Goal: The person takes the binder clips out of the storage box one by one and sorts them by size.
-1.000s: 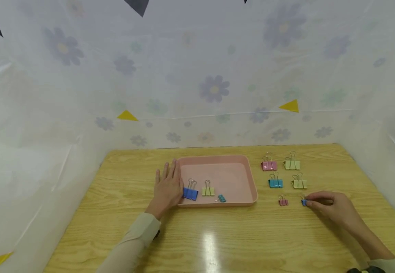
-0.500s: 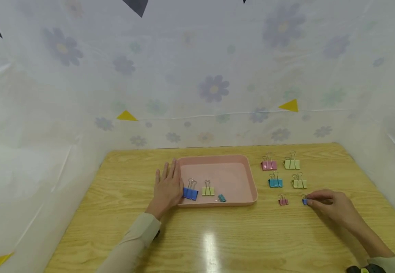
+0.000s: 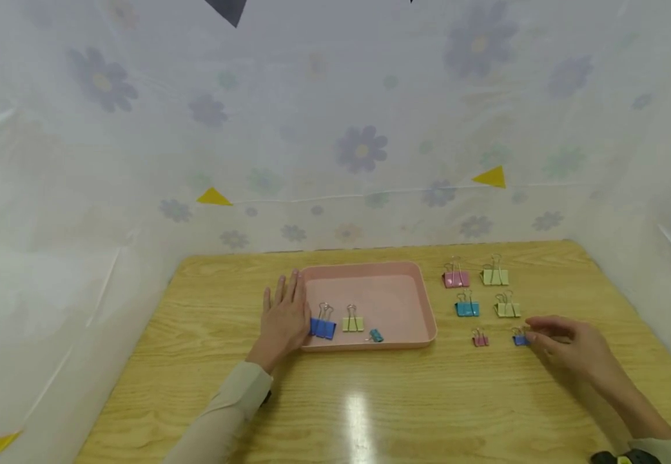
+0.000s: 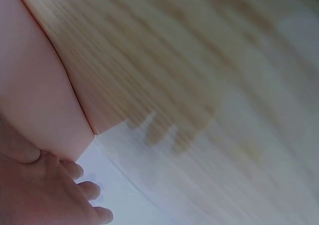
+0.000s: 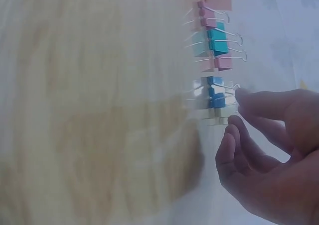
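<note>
A small blue binder clip stands on the wooden table at the front of two columns of binder clips. My right hand is just to its right, thumb and fingers curved but apart, with nothing pinched; in the right wrist view the fingertips are beside the blue clip's wire handles. My left hand lies with straight fingers along the left side of the pink tray. Inside the tray are a large blue clip, a yellow clip and a small teal clip.
Left of the small blue clip stands a small pink clip. Behind are a teal clip, a yellow clip, a large pink clip and a large pale-green clip. Flowered sheeting encloses the table's back and sides.
My right hand has let go of the small blue clip and drawn slightly right, its fingers parting. The clip stays standing on the table. My left hand has kept its place at the tray.
</note>
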`<state>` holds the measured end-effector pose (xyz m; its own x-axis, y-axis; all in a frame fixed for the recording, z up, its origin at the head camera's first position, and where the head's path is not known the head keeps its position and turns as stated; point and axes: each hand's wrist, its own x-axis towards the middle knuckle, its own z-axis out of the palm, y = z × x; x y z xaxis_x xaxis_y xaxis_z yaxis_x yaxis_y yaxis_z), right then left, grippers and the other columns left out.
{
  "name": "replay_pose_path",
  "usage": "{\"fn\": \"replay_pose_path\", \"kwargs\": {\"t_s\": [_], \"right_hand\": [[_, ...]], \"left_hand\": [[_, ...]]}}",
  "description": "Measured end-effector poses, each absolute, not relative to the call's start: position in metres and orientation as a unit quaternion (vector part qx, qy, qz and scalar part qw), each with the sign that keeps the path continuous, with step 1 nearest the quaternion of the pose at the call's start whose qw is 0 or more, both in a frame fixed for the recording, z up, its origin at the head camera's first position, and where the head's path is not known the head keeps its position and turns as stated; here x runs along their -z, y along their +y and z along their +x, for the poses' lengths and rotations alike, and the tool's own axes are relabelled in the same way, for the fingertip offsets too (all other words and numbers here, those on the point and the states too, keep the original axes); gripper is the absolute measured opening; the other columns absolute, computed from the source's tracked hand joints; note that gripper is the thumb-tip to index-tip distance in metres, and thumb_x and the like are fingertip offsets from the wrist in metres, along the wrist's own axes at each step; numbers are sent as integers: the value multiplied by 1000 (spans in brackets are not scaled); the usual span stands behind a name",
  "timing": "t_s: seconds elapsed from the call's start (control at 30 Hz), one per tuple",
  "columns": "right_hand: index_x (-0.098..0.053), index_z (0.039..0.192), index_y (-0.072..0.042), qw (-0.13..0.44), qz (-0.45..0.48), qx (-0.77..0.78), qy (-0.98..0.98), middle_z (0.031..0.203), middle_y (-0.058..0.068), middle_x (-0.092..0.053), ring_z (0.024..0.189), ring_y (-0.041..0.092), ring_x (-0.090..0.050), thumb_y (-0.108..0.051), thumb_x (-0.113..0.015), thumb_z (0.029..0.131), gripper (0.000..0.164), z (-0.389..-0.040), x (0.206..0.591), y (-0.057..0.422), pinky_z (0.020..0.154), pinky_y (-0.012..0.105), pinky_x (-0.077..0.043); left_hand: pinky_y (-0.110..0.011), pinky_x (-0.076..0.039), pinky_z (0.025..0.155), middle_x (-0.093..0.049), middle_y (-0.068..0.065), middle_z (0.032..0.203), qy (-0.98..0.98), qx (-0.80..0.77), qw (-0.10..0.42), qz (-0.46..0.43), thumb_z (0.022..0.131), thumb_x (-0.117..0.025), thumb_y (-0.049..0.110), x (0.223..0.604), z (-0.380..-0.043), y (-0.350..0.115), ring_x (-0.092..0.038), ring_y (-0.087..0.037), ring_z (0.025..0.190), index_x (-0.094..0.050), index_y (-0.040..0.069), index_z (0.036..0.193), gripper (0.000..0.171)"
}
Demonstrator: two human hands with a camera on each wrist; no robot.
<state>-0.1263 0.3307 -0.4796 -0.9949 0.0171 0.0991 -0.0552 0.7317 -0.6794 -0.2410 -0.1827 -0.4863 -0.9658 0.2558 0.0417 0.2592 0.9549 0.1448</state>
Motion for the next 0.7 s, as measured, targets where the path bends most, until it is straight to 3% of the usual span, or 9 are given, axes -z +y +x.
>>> {"fn": "replay_pose_path", "kwargs": {"t_s": [0.23, 0.37, 0.7], "right_hand": [[-68, 126, 3, 112, 34, -402, -908, 110, -20, -69, 90, -11, -61, -17, -71, 99, 34, -120, 463, 324, 71, 12, -53], [-70, 125, 1, 123, 40, -416, -900, 111, -22, -68, 93, -9, -62, -16, -71, 99, 31, -121, 454, 311, 75, 8, -50], [-69, 126, 0, 118, 95, -437, -887, 113, -22, -69, 97, -5, -64, -9, -71, 97, 30, -132, 447, 270, 75, 13, -54]], "left_hand": [[-62, -10, 122, -12, -13, 171, -989, 73, 13, -129, 111, -33, 27, 487, -240, -182, -12, -38, 156, -13, 3, 165, 62], [-60, -10, 123, -11, -12, 172, -990, 64, 9, -127, 111, -32, 28, 486, -240, -182, -11, -37, 156, -10, 5, 165, 63], [-60, -11, 123, -11, -11, 172, -990, 65, 6, -126, 112, -31, 29, 485, -240, -182, -11, -37, 156, -9, 4, 165, 63]]}}
